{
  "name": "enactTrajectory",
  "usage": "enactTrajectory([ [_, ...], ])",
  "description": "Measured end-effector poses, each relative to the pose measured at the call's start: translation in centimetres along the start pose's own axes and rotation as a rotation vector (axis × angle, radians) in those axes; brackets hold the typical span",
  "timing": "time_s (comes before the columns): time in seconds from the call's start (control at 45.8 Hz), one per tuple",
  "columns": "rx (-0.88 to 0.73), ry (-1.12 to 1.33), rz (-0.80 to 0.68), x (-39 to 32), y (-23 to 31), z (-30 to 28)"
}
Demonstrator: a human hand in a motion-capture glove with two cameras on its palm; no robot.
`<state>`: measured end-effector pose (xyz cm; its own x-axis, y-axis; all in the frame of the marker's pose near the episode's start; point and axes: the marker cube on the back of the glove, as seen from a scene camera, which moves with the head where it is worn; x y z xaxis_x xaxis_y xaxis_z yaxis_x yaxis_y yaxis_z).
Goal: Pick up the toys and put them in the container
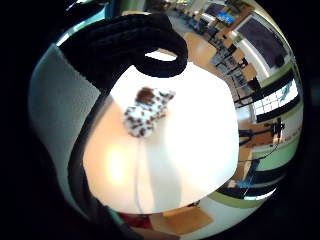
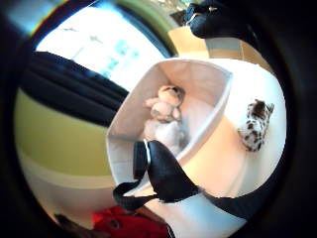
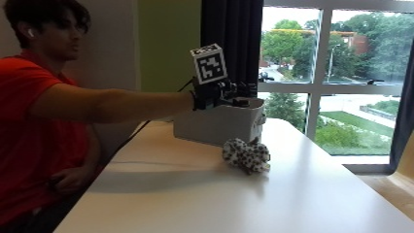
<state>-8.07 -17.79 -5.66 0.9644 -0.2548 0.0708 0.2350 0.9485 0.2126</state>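
On the table: spotted toy beside container; pink toy inside. Above the container, grip apparently relaxed, holding nothing.

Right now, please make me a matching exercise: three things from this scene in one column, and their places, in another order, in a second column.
Things:
1. spotted white and brown plush toy
2. pale pink plush toy
3. black-gloved right hand

Places:
A. inside the white rectangular container
B. in the air above the container
C. lying on the white table beside the container

Pairs: 1-C, 2-A, 3-B
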Motion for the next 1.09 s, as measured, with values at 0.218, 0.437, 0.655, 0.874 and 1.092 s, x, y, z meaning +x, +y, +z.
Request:
enactTrajectory([
  [0.218, -0.040, -0.013, 0.196, 6.9, 1.4, 1.7],
  [0.437, -0.115, 0.092, 0.286, 10.5, 1.5, 4.4],
  [0.655, -0.172, 0.183, 0.299, 11.2, 0.1, 8.0],
  [0.874, -0.251, 0.231, 0.337, 11.1, -0.4, 10.8],
  [1.092, -0.335, 0.205, 0.343, 9.9, -1.0, 12.9],
])
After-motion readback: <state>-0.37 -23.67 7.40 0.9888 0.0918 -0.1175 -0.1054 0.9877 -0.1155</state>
